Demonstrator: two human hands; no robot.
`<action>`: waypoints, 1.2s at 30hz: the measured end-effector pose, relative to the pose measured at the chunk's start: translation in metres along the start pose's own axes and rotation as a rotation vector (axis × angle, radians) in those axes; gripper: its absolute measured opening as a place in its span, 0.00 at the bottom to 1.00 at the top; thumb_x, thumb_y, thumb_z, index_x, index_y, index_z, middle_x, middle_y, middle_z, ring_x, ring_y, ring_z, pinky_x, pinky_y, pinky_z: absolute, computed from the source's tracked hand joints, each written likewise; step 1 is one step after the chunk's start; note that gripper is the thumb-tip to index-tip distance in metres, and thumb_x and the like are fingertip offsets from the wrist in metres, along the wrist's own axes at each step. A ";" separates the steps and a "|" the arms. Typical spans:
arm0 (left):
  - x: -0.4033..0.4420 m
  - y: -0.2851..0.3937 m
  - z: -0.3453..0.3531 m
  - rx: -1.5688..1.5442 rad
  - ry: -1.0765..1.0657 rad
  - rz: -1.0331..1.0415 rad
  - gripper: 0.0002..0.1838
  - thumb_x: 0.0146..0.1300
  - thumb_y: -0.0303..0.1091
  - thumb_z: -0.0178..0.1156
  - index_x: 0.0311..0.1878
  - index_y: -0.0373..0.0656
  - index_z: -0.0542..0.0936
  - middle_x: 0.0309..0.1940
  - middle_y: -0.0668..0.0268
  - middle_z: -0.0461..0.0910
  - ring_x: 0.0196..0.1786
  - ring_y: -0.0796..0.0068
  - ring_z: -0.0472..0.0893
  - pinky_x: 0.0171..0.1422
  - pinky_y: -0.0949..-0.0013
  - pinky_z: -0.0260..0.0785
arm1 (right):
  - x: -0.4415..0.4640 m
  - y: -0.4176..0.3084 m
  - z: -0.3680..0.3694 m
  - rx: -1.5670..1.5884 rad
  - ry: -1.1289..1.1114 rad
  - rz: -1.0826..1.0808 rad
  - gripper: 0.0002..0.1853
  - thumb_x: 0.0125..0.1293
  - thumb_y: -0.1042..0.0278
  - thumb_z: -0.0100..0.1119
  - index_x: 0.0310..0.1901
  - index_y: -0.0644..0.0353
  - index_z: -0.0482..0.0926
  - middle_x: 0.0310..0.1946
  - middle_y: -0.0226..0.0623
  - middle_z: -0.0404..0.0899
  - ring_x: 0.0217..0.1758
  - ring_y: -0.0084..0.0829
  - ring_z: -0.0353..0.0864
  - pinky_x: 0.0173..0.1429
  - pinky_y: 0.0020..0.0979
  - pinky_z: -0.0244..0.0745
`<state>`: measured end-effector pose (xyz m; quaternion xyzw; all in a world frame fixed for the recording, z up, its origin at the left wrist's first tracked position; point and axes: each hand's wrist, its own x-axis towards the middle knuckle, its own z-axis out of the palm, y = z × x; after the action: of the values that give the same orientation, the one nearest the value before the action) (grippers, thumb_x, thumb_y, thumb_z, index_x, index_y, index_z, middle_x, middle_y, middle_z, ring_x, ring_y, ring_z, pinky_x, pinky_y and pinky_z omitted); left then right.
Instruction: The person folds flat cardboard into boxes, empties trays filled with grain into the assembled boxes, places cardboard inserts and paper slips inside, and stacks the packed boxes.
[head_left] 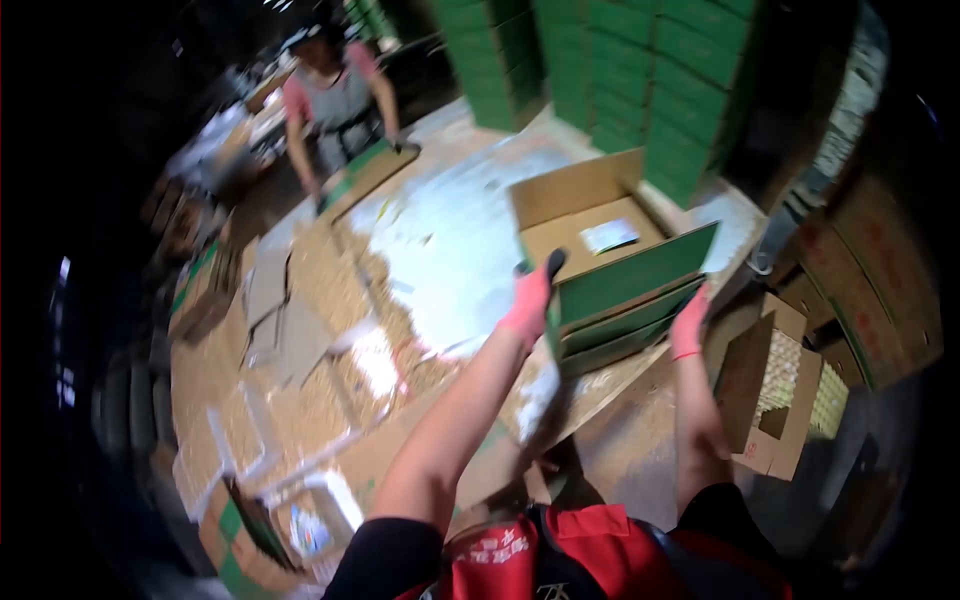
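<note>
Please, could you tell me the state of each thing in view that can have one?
Held carton: open, flaps standing
Packet: lying inside the held carton
Left hand: gripping the held carton
Right hand: gripping its right side
Green boxes: stacked in columns
Carton at right: open, pale items inside
Cardboard sheets: lying loose
Co-worker's carton: unclear whether open or closed

You show pink gloves on your left hand point(532, 303) and right hand point(689, 325), the left dark at the fingertips. Box point(630, 284), 2 o'clock: green outside, plain tan inside; packet point(609, 236), whitish. You wear black sleeves point(385, 560); your apron point(590, 522), 6 o'clock, is red with white lettering. Stacked boxes point(620, 75), 1 o'clock: green. Cartons point(880, 290), 3 o'clock: brown, red markings. Person point(343, 105), 11 o'clock: pink sleeves, grey front. Tabletop point(455, 235), 12 o'clock: pale bluish-white.
</note>
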<state>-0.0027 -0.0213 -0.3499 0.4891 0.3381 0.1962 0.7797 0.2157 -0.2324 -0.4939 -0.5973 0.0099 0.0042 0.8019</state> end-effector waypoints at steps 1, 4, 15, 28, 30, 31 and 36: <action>-0.032 0.025 0.011 0.254 0.112 0.081 0.35 0.68 0.54 0.57 0.67 0.35 0.68 0.60 0.59 0.75 0.60 0.64 0.74 0.67 0.62 0.63 | -0.003 -0.025 0.001 -0.335 0.030 0.023 0.24 0.77 0.56 0.44 0.56 0.73 0.72 0.55 0.52 0.75 0.55 0.40 0.74 0.61 0.38 0.66; -0.063 0.014 -0.010 0.769 0.398 0.095 0.41 0.65 0.58 0.58 0.70 0.34 0.65 0.63 0.47 0.71 0.67 0.54 0.69 0.72 0.62 0.59 | -0.027 -0.072 -0.005 -0.436 0.228 -0.462 0.20 0.74 0.65 0.49 0.54 0.78 0.73 0.51 0.56 0.77 0.52 0.43 0.76 0.60 0.36 0.70; -0.406 -0.200 -0.424 0.649 1.070 -0.539 0.40 0.57 0.54 0.60 0.65 0.33 0.67 0.63 0.41 0.66 0.66 0.44 0.66 0.68 0.50 0.62 | -0.425 0.003 0.063 -1.260 -1.071 -0.495 0.37 0.59 0.53 0.63 0.66 0.63 0.63 0.61 0.52 0.68 0.67 0.47 0.66 0.66 0.45 0.66; -0.478 -0.079 -0.386 1.111 1.415 0.492 0.43 0.51 0.37 0.70 0.68 0.34 0.62 0.70 0.35 0.52 0.72 0.34 0.53 0.76 0.39 0.39 | -0.418 -0.053 0.100 -0.518 -1.419 0.005 0.16 0.53 0.81 0.62 0.46 0.66 0.82 0.40 0.39 0.86 0.42 0.27 0.82 0.49 0.29 0.77; -0.476 -0.007 -0.329 1.605 0.934 0.644 0.32 0.55 0.40 0.63 0.64 0.41 0.71 0.65 0.44 0.64 0.69 0.44 0.62 0.76 0.41 0.45 | -0.407 -0.023 0.103 -0.729 -1.535 -0.299 0.13 0.55 0.79 0.61 0.44 0.66 0.83 0.39 0.45 0.86 0.43 0.30 0.84 0.49 0.31 0.77; -0.451 -0.016 -0.338 1.766 0.600 0.612 0.30 0.54 0.38 0.62 0.62 0.42 0.73 0.61 0.51 0.70 0.67 0.50 0.66 0.76 0.44 0.49 | -0.402 -0.007 0.102 -0.699 -1.568 -0.339 0.12 0.57 0.77 0.60 0.44 0.66 0.83 0.39 0.49 0.86 0.43 0.32 0.85 0.49 0.32 0.77; -0.428 0.000 -0.338 1.747 0.644 0.654 0.26 0.60 0.35 0.56 0.62 0.42 0.73 0.58 0.53 0.72 0.64 0.53 0.69 0.77 0.47 0.48 | -0.428 -0.158 0.138 -0.873 -1.125 -0.698 0.31 0.54 0.70 0.67 0.62 0.60 0.72 0.59 0.47 0.74 0.62 0.45 0.72 0.66 0.41 0.67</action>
<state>-0.5428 -0.0809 -0.3049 0.8856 0.4085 0.2070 -0.0776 -0.2075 -0.1433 -0.2942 -0.7349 -0.5871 0.0571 0.3347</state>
